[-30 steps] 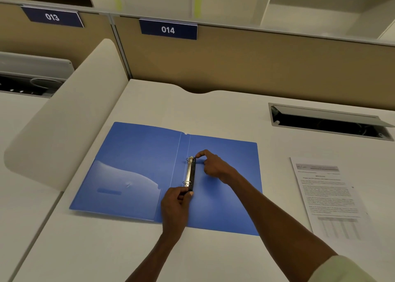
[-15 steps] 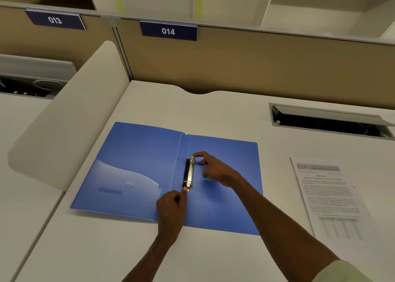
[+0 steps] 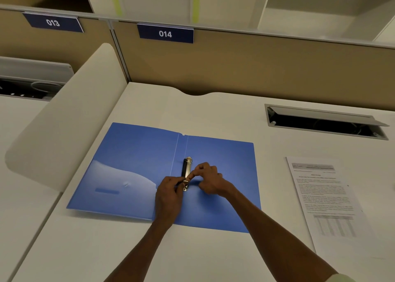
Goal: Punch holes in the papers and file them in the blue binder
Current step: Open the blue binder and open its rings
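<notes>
The blue binder (image 3: 136, 166) lies open and flat on the white desk, a clear pocket on its left inside cover. Its metal ring mechanism (image 3: 186, 168) runs along the spine on the right half. My left hand (image 3: 168, 194) pinches the near end of the mechanism from the left. My right hand (image 3: 210, 179) pinches the same near ring from the right, fingers curled. A printed sheet of paper (image 3: 327, 202) lies on the desk to the right of the binder, untouched. No hole punch is in view.
A curved white divider (image 3: 64, 115) stands at the desk's left side. A tan partition (image 3: 256, 68) with labels 013 and 014 closes the back. An open cable tray (image 3: 324, 123) is sunk in the desk at the back right.
My right hand has slid from the far end of the ring mechanism down to its near end, meeting my left hand there. The left hand has shifted slightly up onto the near ring.
</notes>
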A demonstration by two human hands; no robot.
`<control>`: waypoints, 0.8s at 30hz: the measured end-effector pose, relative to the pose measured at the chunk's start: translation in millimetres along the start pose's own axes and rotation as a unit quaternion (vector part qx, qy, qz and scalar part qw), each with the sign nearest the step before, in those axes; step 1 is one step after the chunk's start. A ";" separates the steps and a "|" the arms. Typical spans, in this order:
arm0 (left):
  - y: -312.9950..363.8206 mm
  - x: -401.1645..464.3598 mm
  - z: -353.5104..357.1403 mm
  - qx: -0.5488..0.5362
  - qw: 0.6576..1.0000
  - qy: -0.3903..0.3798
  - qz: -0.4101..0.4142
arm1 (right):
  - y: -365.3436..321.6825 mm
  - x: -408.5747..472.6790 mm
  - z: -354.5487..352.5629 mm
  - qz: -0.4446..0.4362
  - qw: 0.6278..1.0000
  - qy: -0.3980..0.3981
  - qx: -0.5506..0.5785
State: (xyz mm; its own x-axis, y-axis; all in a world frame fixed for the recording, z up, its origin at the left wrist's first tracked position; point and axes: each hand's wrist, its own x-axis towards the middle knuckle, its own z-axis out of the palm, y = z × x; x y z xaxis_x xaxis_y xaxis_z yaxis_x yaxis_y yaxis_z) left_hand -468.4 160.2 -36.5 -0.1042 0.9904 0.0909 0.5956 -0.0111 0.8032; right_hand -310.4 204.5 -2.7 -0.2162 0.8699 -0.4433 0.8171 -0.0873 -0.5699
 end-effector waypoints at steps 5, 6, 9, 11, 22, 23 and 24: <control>-4.5 5.3 1.9 -0.001 1.000 0.008 -0.013 | 1.4 -2.2 -0.4 -0.023 0.999 -0.002 -0.030; -4.4 5.7 1.8 0.001 1.000 0.012 -0.012 | 2.5 -2.7 -0.4 -0.029 0.999 -0.003 -0.036; -5.7 7.2 1.1 -0.002 1.000 0.010 -0.014 | 6.9 -3.0 -1.2 -0.045 0.998 -0.011 -0.049; -8.1 7.7 1.7 -0.010 0.999 0.006 -0.030 | 8.3 -3.2 -2.6 -0.053 0.997 -0.015 -0.052; -13.1 11.1 -1.1 -0.049 0.996 -0.018 -0.074 | 13.6 -5.4 -9.6 -0.080 0.996 -0.021 -0.043; -12.7 10.7 -0.9 -0.048 0.996 -0.017 -0.073 | 13.3 -6.6 -9.9 -0.082 0.996 -0.019 -0.040; -12.4 10.1 -0.6 -0.048 0.996 -0.018 -0.074 | 13.0 -7.2 -9.5 -0.083 0.996 -0.018 -0.039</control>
State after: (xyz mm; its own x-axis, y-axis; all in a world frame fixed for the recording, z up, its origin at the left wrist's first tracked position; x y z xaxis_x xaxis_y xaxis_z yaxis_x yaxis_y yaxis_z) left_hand -477.4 170.3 -45.1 -0.1563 0.9863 -0.0529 0.4958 0.1246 0.8595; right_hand -293.2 201.7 -0.3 -0.3700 0.8506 -0.3735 0.8070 0.0951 -0.5829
